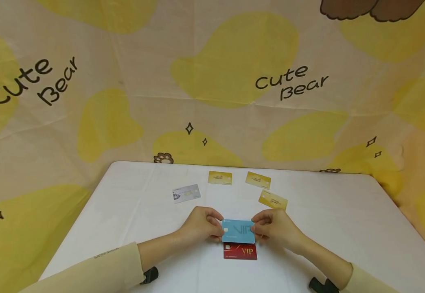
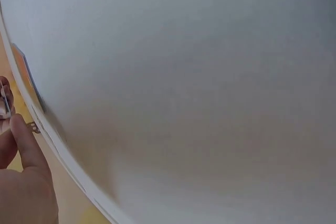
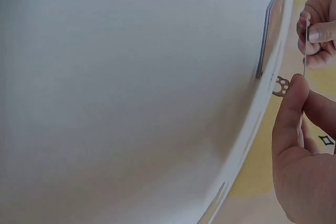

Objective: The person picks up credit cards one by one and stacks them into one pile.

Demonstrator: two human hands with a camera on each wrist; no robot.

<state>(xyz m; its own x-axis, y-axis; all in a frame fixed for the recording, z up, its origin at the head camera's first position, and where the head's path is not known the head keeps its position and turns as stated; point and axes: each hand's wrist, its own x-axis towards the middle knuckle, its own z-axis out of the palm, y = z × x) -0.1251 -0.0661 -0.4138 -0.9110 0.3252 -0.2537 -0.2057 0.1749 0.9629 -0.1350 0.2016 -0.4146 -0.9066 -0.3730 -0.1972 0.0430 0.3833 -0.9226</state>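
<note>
A light blue VIP card (image 1: 238,231) is held up by both hands, one at each short side. My left hand (image 1: 201,224) pinches its left edge between thumb and fingers. At the opposite edge, my right hand (image 1: 276,228) pinches it the same way. Just below it in the head view lies a red VIP card (image 1: 239,251) on the table, its upper part hidden behind the blue one. The right wrist view shows the blue card (image 3: 306,51) edge-on as a thin line between the hands, above the tabletop.
On the white table (image 1: 132,211) lie a silver card (image 1: 186,193) at the left and, further back, gold cards: one (image 1: 220,178) at centre, another (image 1: 258,180) to its right, and a third (image 1: 272,199) just beyond the right hand. A patterned yellow cloth (image 1: 216,73) hangs behind.
</note>
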